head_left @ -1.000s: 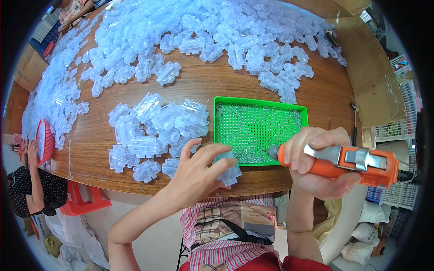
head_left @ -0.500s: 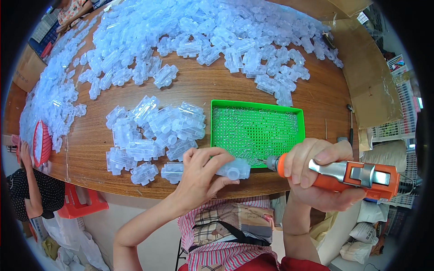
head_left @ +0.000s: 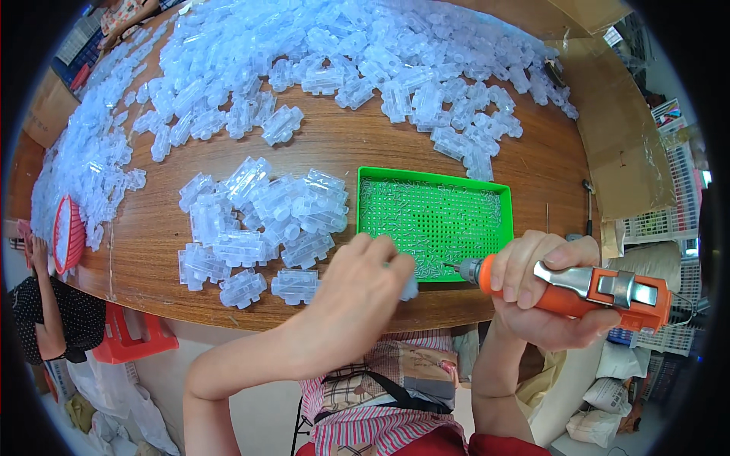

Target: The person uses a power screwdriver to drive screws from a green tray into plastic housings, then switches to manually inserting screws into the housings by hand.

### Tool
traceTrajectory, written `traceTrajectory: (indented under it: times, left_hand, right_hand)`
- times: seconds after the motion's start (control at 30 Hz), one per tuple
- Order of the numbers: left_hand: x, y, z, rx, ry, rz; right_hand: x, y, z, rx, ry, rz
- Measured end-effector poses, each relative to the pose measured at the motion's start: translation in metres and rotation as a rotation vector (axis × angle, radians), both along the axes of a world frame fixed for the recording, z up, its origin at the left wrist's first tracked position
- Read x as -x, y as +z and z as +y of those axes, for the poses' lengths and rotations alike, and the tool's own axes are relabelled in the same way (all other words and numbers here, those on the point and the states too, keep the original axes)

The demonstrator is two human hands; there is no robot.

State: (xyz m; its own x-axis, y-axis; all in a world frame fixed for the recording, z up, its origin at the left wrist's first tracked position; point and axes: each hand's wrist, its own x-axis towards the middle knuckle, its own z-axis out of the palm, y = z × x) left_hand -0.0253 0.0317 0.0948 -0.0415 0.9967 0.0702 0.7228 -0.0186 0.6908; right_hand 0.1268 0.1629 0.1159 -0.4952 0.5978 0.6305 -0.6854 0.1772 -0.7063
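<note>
My left hand (head_left: 357,292) is closed at the near left corner of the green tray, back of the hand up. From its fingers pokes the end of a clear plastic housing (head_left: 411,289); the rest is hidden behind the hand. My right hand (head_left: 544,285) grips an orange electric screwdriver (head_left: 563,292) with a metal clip lever, its bit pointing left over the near edge of the perforated green tray (head_left: 433,176). Small silvery screws (head_left: 388,201) lie scattered inside that tray. Left of it is a small heap of similar clear housings (head_left: 262,209), one lying just beside my left hand.
A large mound of clear housings (head_left: 357,38) covers the table's far side and left. A red basket (head_left: 70,235) sits at the left edge near another person's arm (head_left: 52,311). Cardboard (head_left: 616,129) walls the right side, with a hammer-like tool (head_left: 589,205) beside it.
My left hand has turned over the clear housing, so most of it is now hidden. The screwdriver has shifted slightly right, its tip farther from the left hand.
</note>
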Motion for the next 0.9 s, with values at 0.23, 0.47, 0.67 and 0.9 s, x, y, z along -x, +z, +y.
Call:
traceTrajectory:
  times: [0.23,0.47,0.67,0.9]
  left_hand:
    - [-0.001,0.007,0.011,-0.029,-0.111,-0.142]
    - [0.007,0.007,0.015,0.049,-0.009,0.05]
    - [0.006,-0.016,0.018,0.16,-0.032,-0.033]
    - [0.008,-0.038,0.0,-0.11,-0.018,-0.268]
  right_hand:
    - [-0.009,0.002,0.006,-0.027,-0.107,0.009]
    - [-0.016,-0.003,0.014,-0.015,-0.041,0.03]
    - [-0.015,-0.003,0.006,-0.017,0.003,-0.022]
    - [-0.003,-0.006,0.0,-0.037,0.004,-0.031]
